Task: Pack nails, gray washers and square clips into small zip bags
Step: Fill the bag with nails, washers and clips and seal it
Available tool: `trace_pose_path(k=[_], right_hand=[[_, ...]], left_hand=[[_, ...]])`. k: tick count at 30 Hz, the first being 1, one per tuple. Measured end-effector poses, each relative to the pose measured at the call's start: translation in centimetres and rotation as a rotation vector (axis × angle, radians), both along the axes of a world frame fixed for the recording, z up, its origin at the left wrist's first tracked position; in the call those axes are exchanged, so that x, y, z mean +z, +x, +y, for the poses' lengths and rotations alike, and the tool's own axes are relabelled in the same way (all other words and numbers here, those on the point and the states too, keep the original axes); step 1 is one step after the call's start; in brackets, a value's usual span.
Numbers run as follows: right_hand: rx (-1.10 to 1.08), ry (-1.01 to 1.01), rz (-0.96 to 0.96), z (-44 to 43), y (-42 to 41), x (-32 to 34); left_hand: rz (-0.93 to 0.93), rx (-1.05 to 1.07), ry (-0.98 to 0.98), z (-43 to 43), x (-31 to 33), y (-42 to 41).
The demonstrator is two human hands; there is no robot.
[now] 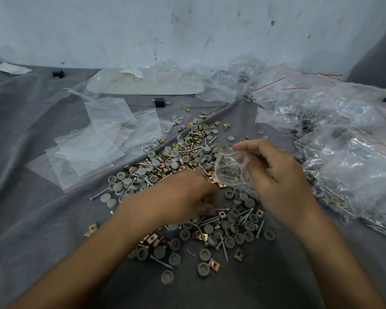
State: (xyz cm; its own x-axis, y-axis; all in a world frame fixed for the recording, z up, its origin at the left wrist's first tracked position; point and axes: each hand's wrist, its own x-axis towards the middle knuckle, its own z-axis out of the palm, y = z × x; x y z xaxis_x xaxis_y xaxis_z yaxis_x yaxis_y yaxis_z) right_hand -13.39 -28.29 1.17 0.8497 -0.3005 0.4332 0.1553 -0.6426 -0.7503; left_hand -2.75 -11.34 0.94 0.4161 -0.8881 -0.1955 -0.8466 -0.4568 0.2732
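On my far left, some empty zip bags (pixel 91 150) lie flat on the gray cloth (pixel 31 219). Next comes the big heap in the middle: gray washers (pixel 127 181), nails (pixel 98 195) and square clips (pixel 214 264), all mixed up.

My left hand (pixel 183 197) is down on the heap, palm down, with the fingers curled under. The back of my hand hides them, so I cannot tell if they have hold of a piece or not.

Just to the right, my right hand (pixel 276 175) holds a small zip bag (pixel 228 172) up over the heap. My thumb and fingers pinch the top edge of the bag, and its mouth looks open toward my left hand. Some nails and a few other bits are in it already. On the far right sits a big pile of filled bags (pixel 343 152).

I think I am in the middle of filling this one bag. Next I need to lift a piece from the heap and drop it through the mouth. The mouth is floppy, so my right hand must hold it wide. The nails are pointy and could poke the thin plastic, so they should go in gently.
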Motion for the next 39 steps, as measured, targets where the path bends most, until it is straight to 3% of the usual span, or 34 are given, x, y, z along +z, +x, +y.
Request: trace_pose_path(k=[6,11,19,25,29,35,39], right_hand=[[-0.003,-0.005,0.011,0.1,-0.1,0.1],[-0.003,0.002,0.026,-0.2,-0.3,0.3],[-0.005,-0.029,0.037,-0.1,-0.2,0.3],[0.003,-0.052,0.023,0.2,-0.1,0.3],[0.011,-0.059,0.027,0.2,-0.1,0.3],[0.007,-0.056,0.013,0.2,-0.2,0.4],[0.01,-0.049,0.014,0.1,-0.1,0.4]], left_hand=[[-0.104,0.015,-0.019,0.0,-1.2,-0.2],[-0.107,0.129,-0.183,1.1,0.1,0.8],[0.068,0.181,-0.509,3.8,5.1,1.7],[0.013,0.157,-0.411,2.1,4.9,-0.2],[0.041,0.169,-0.483,1.4,4.1,-0.2],[0.242,0.184,-0.776,1.1,4.0,0.0],[0.375,0.144,-0.83,0.7,4.0,-0.2]])
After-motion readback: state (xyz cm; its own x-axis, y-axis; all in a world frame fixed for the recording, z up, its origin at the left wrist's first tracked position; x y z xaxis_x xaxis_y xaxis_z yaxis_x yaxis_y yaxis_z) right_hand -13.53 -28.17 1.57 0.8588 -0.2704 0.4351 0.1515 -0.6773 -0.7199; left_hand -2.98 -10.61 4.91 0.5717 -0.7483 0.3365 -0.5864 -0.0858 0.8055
